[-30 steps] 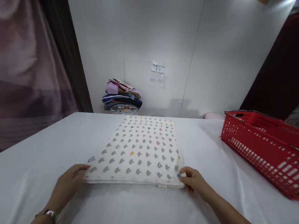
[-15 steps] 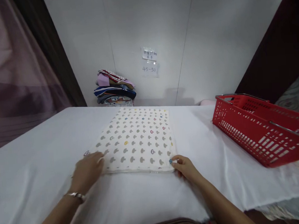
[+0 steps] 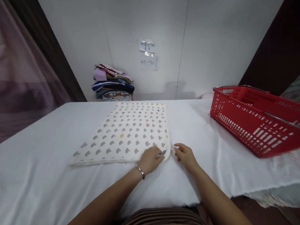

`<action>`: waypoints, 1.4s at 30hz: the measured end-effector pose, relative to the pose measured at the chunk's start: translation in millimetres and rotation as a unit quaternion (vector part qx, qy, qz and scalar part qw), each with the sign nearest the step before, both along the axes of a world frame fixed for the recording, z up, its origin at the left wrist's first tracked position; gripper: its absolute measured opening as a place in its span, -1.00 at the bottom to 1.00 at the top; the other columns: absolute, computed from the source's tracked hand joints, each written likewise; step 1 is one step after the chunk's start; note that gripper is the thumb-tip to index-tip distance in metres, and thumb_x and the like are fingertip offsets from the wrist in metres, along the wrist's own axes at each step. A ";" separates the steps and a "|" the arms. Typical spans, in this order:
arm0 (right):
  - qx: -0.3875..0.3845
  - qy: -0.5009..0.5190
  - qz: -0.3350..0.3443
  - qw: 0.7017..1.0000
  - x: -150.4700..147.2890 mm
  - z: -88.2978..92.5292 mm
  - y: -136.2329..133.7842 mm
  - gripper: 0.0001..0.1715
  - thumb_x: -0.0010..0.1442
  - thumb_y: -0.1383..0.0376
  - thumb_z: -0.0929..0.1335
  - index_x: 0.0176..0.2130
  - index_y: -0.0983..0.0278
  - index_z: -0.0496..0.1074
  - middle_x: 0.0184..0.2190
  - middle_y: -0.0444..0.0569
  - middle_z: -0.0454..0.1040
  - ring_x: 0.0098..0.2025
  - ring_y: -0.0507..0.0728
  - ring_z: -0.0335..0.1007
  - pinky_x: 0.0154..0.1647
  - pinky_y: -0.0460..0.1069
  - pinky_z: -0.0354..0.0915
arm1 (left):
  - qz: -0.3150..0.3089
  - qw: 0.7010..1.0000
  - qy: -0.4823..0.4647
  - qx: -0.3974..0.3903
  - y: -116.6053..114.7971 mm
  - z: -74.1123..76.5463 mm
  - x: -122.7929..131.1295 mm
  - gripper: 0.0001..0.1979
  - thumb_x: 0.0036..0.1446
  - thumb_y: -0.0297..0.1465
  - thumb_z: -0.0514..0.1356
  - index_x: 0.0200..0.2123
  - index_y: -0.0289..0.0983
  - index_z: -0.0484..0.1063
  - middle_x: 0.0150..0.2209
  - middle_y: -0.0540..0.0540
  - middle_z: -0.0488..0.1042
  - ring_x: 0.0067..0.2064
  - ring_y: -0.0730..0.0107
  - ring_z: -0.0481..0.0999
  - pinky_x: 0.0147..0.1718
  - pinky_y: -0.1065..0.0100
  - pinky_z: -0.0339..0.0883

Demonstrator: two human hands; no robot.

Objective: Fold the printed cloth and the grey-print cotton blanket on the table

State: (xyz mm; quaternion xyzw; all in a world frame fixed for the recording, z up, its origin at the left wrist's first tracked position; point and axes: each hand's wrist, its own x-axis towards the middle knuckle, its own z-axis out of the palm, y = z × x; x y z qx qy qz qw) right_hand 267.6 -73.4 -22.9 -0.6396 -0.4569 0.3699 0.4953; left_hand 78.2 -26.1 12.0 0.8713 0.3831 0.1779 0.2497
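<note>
A white cloth (image 3: 125, 131) with a mushroom print lies folded in a flat rectangle, its near edge running towards me. At its near right corner, my left hand (image 3: 151, 160) has its fingers bent together on the fabric, the thumb beside a blue mushroom. Just off the cloth's right edge, my right hand (image 3: 186, 157) is held with bent fingers, a small gap between thumb and forefinger and nothing visible in them. A bracelet circles my left wrist.
The cloth lies on a white-covered table (image 3: 38, 145). A red plastic basket (image 3: 255, 128) with metal handles stands on the right. Folded fabrics (image 3: 113, 82) are stacked at the back against the wall, where paper notes (image 3: 147, 55) hang. A curtain (image 3: 14, 67) hangs at left.
My left hand has moved right from the cloth's near left area to its near right corner. My right hand has let go of that corner and shifted slightly right.
</note>
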 end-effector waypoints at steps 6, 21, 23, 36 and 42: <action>-0.037 -0.057 0.041 0.997 8.4 5.2 -0.6 -0.78 0.05 0.20 0.26 -0.41 0.28 0.41 -0.62 -0.17 0.39 -0.72 -0.06 0.18 -0.70 -0.14 0.10 | 0.012 1.000 -0.017 0.018 -11.1 -8.2 -4.0 -0.82 0.05 -0.24 0.19 -0.31 -0.19 0.47 -0.25 -0.04 0.46 -0.18 0.29 0.38 -0.18 0.26 0.21; -0.134 0.091 0.079 0.984 0.2 14.6 -7.1 -0.86 0.01 0.27 0.29 -0.40 0.32 0.34 -0.52 -0.08 0.47 -0.75 -0.06 0.22 -0.81 -0.15 0.04 | 0.026 0.998 -0.030 0.054 -11.5 -16.8 4.2 -0.66 0.21 -0.31 -0.02 -0.55 -0.26 0.37 -0.39 -0.05 0.38 -0.29 0.38 0.33 -0.26 0.29 0.14; -0.127 0.104 0.075 0.984 -1.3 12.8 -6.7 -0.85 -0.01 0.27 0.30 -0.38 0.31 0.34 -0.52 -0.09 0.47 -0.74 -0.05 0.22 -0.81 -0.15 0.03 | 0.028 0.998 -0.032 0.055 -12.5 -16.3 4.5 -0.65 0.22 -0.32 -0.04 -0.55 -0.26 0.37 -0.40 -0.05 0.38 -0.30 0.38 0.33 -0.27 0.30 0.14; 0.111 -0.295 0.134 0.939 -16.9 5.0 -9.3 -0.74 0.10 0.39 0.24 -0.28 0.18 0.48 -0.36 -0.13 0.51 -0.31 0.07 0.38 -0.26 -0.06 0.23 | 0.030 0.997 -0.045 0.060 -9.3 -23.2 2.5 -0.77 0.17 -0.37 0.02 -0.31 -0.20 0.49 -0.40 -0.03 0.39 -0.27 0.36 0.34 -0.28 0.35 0.17; 0.141 -0.306 0.136 0.932 -15.3 4.1 -9.8 -0.73 0.13 0.40 0.24 -0.21 0.18 0.46 -0.26 -0.11 0.51 -0.22 0.07 0.39 -0.16 -0.04 0.24 | 0.023 0.994 -0.075 0.078 -8.4 -25.7 0.8 -0.77 0.20 -0.39 0.01 -0.19 -0.20 0.46 -0.34 -0.03 0.42 -0.25 0.39 0.36 -0.25 0.36 0.20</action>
